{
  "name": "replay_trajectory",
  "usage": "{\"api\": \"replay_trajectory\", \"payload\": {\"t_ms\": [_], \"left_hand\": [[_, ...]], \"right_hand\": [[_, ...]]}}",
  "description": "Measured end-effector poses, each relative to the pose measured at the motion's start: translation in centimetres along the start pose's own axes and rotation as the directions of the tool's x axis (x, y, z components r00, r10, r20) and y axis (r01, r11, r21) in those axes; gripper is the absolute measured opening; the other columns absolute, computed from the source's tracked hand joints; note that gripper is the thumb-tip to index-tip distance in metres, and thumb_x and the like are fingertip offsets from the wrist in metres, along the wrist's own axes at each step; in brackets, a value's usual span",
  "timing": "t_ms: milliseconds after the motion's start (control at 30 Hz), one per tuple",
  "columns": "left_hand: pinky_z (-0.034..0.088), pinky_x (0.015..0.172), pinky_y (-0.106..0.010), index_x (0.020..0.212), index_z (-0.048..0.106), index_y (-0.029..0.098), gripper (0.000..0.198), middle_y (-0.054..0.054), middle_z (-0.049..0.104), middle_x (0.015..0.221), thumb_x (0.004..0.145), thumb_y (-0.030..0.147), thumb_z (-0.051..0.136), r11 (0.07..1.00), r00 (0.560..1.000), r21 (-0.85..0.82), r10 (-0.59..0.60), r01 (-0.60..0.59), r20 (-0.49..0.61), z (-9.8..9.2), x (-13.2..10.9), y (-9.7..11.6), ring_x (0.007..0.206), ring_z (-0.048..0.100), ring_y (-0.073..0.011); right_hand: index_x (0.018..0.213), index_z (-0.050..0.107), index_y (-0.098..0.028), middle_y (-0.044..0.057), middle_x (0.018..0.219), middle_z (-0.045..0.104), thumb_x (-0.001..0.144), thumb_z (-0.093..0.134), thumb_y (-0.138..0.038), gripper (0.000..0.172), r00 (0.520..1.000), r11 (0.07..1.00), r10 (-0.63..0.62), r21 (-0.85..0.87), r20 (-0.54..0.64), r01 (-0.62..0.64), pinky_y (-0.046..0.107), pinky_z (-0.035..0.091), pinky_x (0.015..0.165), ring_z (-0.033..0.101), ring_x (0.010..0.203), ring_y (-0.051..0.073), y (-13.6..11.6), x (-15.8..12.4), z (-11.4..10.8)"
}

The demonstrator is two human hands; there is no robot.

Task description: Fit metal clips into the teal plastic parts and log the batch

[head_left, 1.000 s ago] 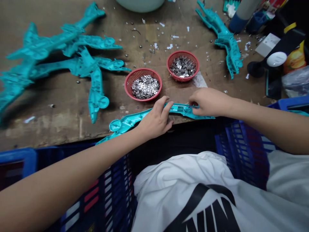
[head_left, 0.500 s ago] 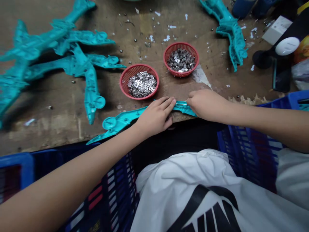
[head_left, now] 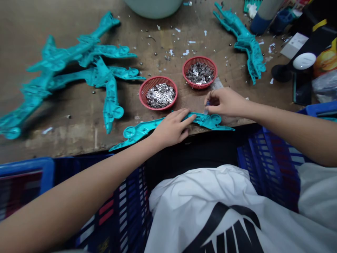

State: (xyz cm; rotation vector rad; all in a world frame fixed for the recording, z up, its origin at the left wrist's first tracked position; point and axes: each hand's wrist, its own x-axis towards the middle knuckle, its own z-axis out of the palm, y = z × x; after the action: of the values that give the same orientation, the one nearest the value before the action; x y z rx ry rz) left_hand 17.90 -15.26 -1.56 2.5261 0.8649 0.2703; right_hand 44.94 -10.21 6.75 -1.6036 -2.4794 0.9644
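A long turquoise plastic part with round discs near both ends lies along the table's front edge. My left hand holds it at the middle, fingers stretched across it and thumb at the near side. Just right of that, my right hand is closed around a small slim tool with a clear and bluish body; its exact kind is unclear. The tool's lower end meets the part's upper side, left of the right disc. Beyond the hands stand two red baskets, one with flat shiny metal pieces, the other with small metal pieces.
More turquoise parts lie piled at left, and another at far right. Small metal bits are scattered about. A pale green bowl, a white box and a phone are farther off. Blue crates flank my lap.
My right hand has lifted off the turquoise part's right end, uncovering its disc, and the slim tool now shows in its fingers. The left hand stays on the part; the camera view has shifted.
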Motion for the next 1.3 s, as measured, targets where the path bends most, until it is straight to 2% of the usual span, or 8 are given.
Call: {"api": "replay_trajectory", "payload": {"t_ms": [233, 700, 833, 933, 1033, 1133, 1233, 1300], "left_hand": [[0.051, 0.124, -0.062, 0.159, 0.062, 0.014, 0.059, -0.024, 0.059, 0.165, 0.101, 0.022, 0.057, 0.999, 0.999, 0.002, -0.036, 0.036, -0.022, 0.1, 0.0, 0.1, 0.152, 0.058, -0.0425], [0.045, 0.130, -0.062, 0.158, 0.062, 0.011, 0.057, -0.025, 0.060, 0.162, 0.102, 0.022, 0.056, 0.999, 0.999, 0.050, -0.012, 0.014, -0.051, 0.6, 0.0, -0.1, 0.149, 0.060, -0.0405], [0.049, 0.127, -0.063, 0.156, 0.064, 0.008, 0.058, -0.026, 0.061, 0.159, 0.099, 0.019, 0.058, 0.997, 0.999, 0.081, 0.008, -0.004, -0.043, 0.5, -0.2, -0.4, 0.146, 0.060, -0.0413], [0.058, 0.117, -0.059, 0.150, 0.069, 0.006, 0.059, -0.026, 0.067, 0.151, 0.091, 0.012, 0.061, 0.990, 0.999, 0.138, 0.027, -0.022, -0.041, -0.3, -0.3, 0.0, 0.135, 0.065, -0.0423], [0.062, 0.110, -0.056, 0.144, 0.073, 0.007, 0.057, -0.024, 0.072, 0.144, 0.088, 0.011, 0.063, 0.980, 0.997, 0.200, 0.032, -0.017, -0.074, -2.9, 0.0, 1.6, 0.123, 0.068, -0.0406], [0.064, 0.105, -0.055, 0.144, 0.071, 0.013, 0.052, -0.019, 0.075, 0.139, 0.093, 0.016, 0.061, 0.966, 0.991, 0.257, 0.058, -0.026, -0.118, -8.2, -0.1, 3.9, 0.119, 0.070, -0.0386], [0.049, 0.125, -0.061, 0.154, 0.065, 0.025, 0.052, -0.013, 0.066, 0.159, 0.104, 0.038, 0.061, 0.942, 0.943, 0.337, 0.103, 0.010, -0.316, -14.4, -1.0, 3.9, 0.145, 0.060, -0.0409], [0.036, 0.134, -0.062, 0.155, 0.064, 0.026, 0.055, -0.011, 0.063, 0.163, 0.106, 0.051, 0.055, 0.922, 0.897, 0.348, 0.003, 0.169, -0.443, -17.4, -1.8, 1.5, 0.153, 0.055, -0.0414]], "right_hand": [[0.106, 0.080, -0.017, 0.006, 0.093, 0.081, 0.094, 0.071, -0.029, 0.020, 0.997, 0.988, -0.046, 0.148, -0.054, 0.053, 0.031, 0.050, 0.079, 0.071, 0.083, 0.021, -0.1, -0.1, 2.4], [0.104, 0.082, -0.016, 0.006, 0.089, 0.080, 0.095, 0.067, -0.029, 0.021, 0.985, 0.985, -0.173, 0.001, 0.000, 0.173, 0.030, 0.046, 0.077, 0.069, 0.082, 0.021, 0.1, -0.4, 1.9], [0.108, 0.082, -0.012, 0.014, 0.099, 0.082, 0.098, 0.062, -0.021, 0.024, 0.998, 0.973, -0.061, -0.220, 0.027, 0.066, 0.036, 0.050, 0.083, 0.072, 0.090, 0.028, 0.3, 0.8, 1.7], [0.125, 0.080, -0.006, 0.025, 0.126, 0.079, 0.106, 0.061, -0.028, 0.035, 0.994, 0.928, -0.008, -0.368, 0.109, 0.048, 0.047, 0.054, 0.099, 0.072, 0.117, 0.039, -0.3, 0.6, 1.5], [0.161, 0.058, -0.007, 0.027, 0.153, 0.066, 0.103, 0.074, -0.048, 0.073, 0.977, 0.943, -0.190, -0.258, 0.099, 0.210, 0.053, 0.053, 0.115, 0.063, 0.140, 0.042, -2.3, -1.0, 1.4], [0.178, 0.033, -0.020, 0.020, 0.151, 0.065, 0.098, 0.078, -0.042, 0.095, 0.945, 0.934, -0.317, -0.151, 0.078, 0.325, 0.046, 0.060, 0.104, 0.070, 0.126, 0.034, -4.3, -2.6, 0.4], [0.179, 0.032, -0.031, 0.014, 0.142, 0.063, 0.102, 0.064, -0.031, 0.083, 0.968, 0.961, -0.222, -0.192, -0.115, 0.197, 0.045, 0.061, 0.099, 0.071, 0.112, 0.029, -3.5, -2.3, -3.1], [0.179, 0.033, -0.029, 0.016, 0.144, 0.059, 0.104, 0.057, -0.032, 0.079, 0.961, 0.976, -0.037, -0.217, -0.272, -0.024, 0.050, 0.059, 0.105, 0.070, 0.112, 0.031, -0.4, -0.8, -6.6]]}}
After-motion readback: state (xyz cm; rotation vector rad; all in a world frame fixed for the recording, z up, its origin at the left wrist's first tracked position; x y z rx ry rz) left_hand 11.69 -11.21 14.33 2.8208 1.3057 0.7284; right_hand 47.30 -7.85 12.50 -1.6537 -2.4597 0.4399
